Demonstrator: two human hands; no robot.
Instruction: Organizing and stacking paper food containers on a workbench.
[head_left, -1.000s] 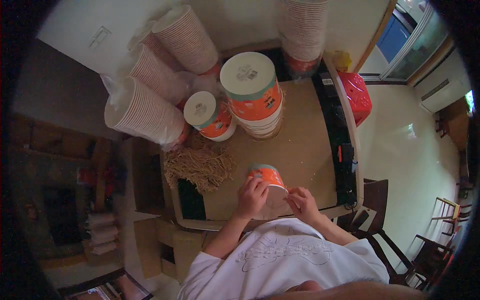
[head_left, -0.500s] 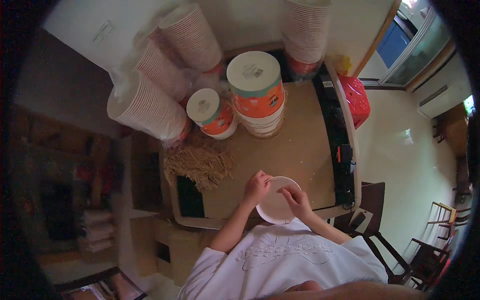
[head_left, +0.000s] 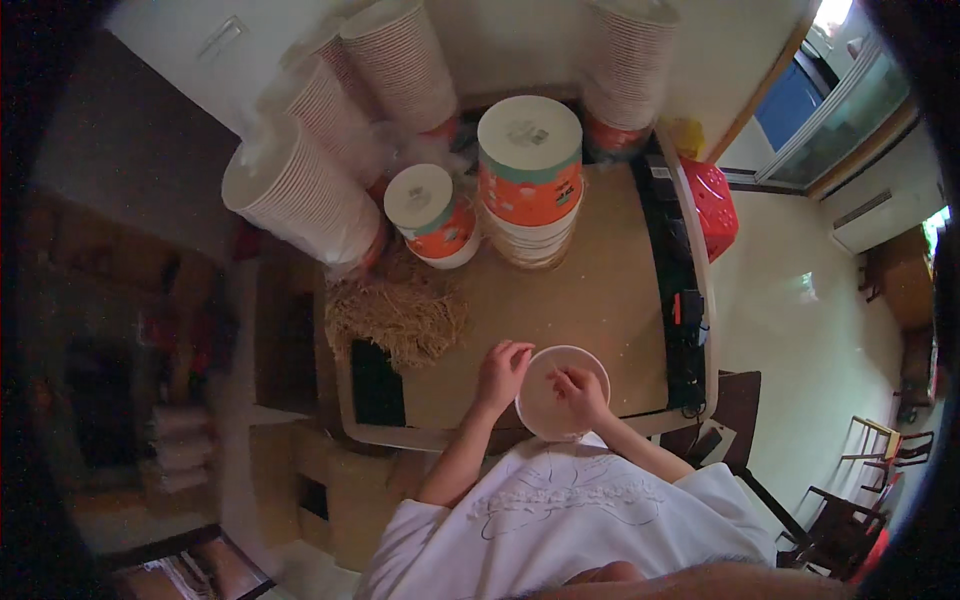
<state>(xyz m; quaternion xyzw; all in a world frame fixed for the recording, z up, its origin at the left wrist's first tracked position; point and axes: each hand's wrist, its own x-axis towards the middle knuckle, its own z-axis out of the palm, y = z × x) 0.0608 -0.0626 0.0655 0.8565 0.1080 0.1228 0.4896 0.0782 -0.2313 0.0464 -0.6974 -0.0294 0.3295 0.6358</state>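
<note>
Near the six-o'clock edge of the desk [head_left: 610, 310], the bunched right hand [head_left: 580, 394] was inside a paper tub [head_left: 548, 415]; the half-curled left hand [head_left: 508, 366] sat at ten o'clock, grips unclear.

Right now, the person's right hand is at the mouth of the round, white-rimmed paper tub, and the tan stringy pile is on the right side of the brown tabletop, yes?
Not quite: the head view shows the tan stringy pile on the left side of the brown tabletop. The person's right hand is at the mouth of the round, white-rimmed paper tub.
</note>
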